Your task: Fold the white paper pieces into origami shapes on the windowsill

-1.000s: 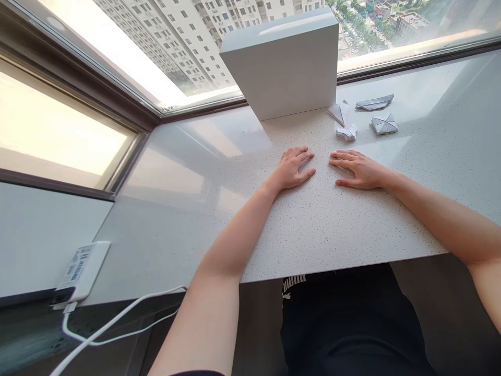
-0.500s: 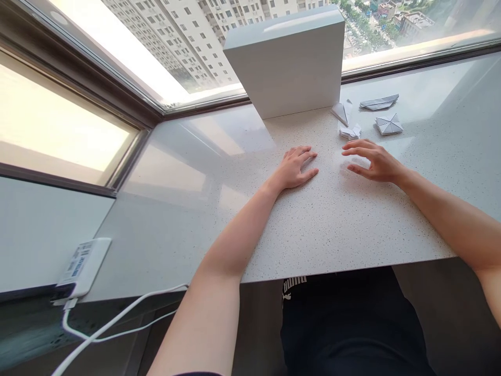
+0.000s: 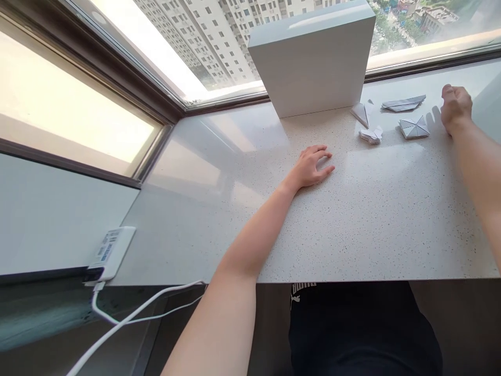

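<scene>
Clock positions are read from the person's lap (image 3: 364, 329).

Step in hand. The right hand (image 3: 457, 109), at one o'clock, has its fingers curled inward; whether they enclose anything cannot be told. The left hand (image 3: 315, 166), at eleven, rests palm down on the desk (image 3: 352, 224), fingers loosely spread, holding nothing visible. Four pieces lie between twelve and one: a long boat-like folded paper (image 3: 404, 104); a square folded packet (image 3: 415, 127), nearest the right hand; a pointed folded paper (image 3: 363, 113); and a small chunky folded paper (image 3: 371, 135). Assessment: the right wrist is best carried high, clear of the packet; pieces are best gripped lightly by their thick edges, as loose flaps would probably spring open; the left hand is suitably placed for steadying.

Surface and room. A dark-framed corner window (image 3: 78, 94) runs from ten to one, with an apartment block (image 3: 230, 52) outside. The desk is pale, speckled and glossy, with reflections. A white box (image 3: 317, 68) stands upright near twelve, against the window side. At nine lie a white labelled device (image 3: 117, 253), lettering illegible, and a white cable (image 3: 151, 304) below the desk edge.
</scene>
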Demonstrator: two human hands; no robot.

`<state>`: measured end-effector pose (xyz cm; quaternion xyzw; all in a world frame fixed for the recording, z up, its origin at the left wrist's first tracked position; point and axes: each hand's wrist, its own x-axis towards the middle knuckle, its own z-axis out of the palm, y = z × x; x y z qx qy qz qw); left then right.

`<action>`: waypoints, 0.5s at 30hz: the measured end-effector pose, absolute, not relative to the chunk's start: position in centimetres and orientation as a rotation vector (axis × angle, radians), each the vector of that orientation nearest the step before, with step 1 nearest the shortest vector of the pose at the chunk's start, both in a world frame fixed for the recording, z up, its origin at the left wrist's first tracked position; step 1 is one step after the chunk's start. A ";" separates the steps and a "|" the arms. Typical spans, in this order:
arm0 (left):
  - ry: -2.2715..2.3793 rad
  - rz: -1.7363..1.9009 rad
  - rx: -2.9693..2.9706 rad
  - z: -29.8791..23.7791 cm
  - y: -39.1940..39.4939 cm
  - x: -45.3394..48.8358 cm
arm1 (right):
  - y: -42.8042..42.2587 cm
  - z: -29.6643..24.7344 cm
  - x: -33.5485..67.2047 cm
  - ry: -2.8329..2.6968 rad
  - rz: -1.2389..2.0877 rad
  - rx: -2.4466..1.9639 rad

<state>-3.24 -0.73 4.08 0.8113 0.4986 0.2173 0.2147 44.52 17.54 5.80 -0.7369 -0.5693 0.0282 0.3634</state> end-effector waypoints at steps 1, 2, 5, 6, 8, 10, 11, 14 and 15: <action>1.386 0.610 2.245 4.0 -0.7 -3.2 | 17.5 6.5 43.8 -1.322 0.231 -1.987; 1.390 0.621 2.240 4.0 -0.7 -3.2 | 17.4 7.4 42.8 -1.269 0.323 -2.018; 1.393 0.656 2.226 3.8 -0.6 -3.2 | 16.5 10.0 39.9 -1.340 0.502 -1.993; 1.392 0.665 2.222 3.8 -0.6 -3.2 | 16.5 10.6 39.1 -1.392 0.539 -1.986; 1.387 0.678 2.219 3.7 -0.6 -3.2 | 16.9 11.0 37.7 -1.506 0.584 -1.997; 1.382 0.690 2.216 3.8 -0.6 -3.2 | 17.9 10.8 36.3 -1.605 0.609 -2.002; 1.381 0.695 2.214 3.8 -0.6 -3.2 | 18.4 10.4 35.5 -1.649 0.625 -1.992; 1.377 0.708 2.209 3.9 -0.5 -3.3 | 19.6 8.9 32.9 -1.804 0.658 -1.897; 1.372 0.717 2.208 3.8 -0.4 -3.3 | 19.8 8.4 32.2 -1.882 0.641 -1.847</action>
